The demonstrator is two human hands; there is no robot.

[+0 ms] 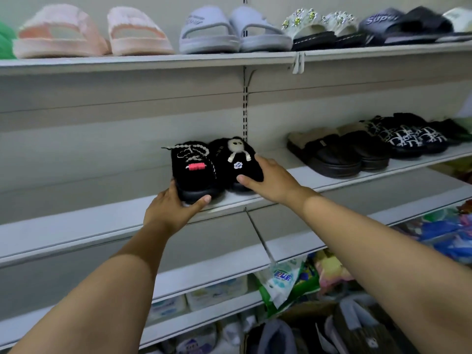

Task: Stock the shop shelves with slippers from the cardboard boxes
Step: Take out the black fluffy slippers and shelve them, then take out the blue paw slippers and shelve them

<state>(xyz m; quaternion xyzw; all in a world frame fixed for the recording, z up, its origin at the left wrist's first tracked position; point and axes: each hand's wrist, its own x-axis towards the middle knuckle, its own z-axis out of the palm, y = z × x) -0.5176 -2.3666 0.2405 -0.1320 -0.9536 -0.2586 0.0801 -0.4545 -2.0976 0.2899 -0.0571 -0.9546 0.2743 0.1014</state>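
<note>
Two black fuzzy slippers stand side by side on the middle shelf (102,221), toes toward me. The left slipper (194,172) has white laces and a pink bead; my left hand (173,208) grips its toe and sole. The right slipper (237,159) carries a small white doll charm; my right hand (270,180) holds its outer side, thumb on the toe. A cardboard box (306,315) with dark and grey slippers inside sits at the bottom right.
The top shelf (153,63) holds pink, lilac, jewelled and black slides. Dark clogs (337,152) and patterned slippers (406,134) fill the middle shelf's right part. Packaged goods (283,279) lie on lower shelves. The middle shelf's left stretch is bare.
</note>
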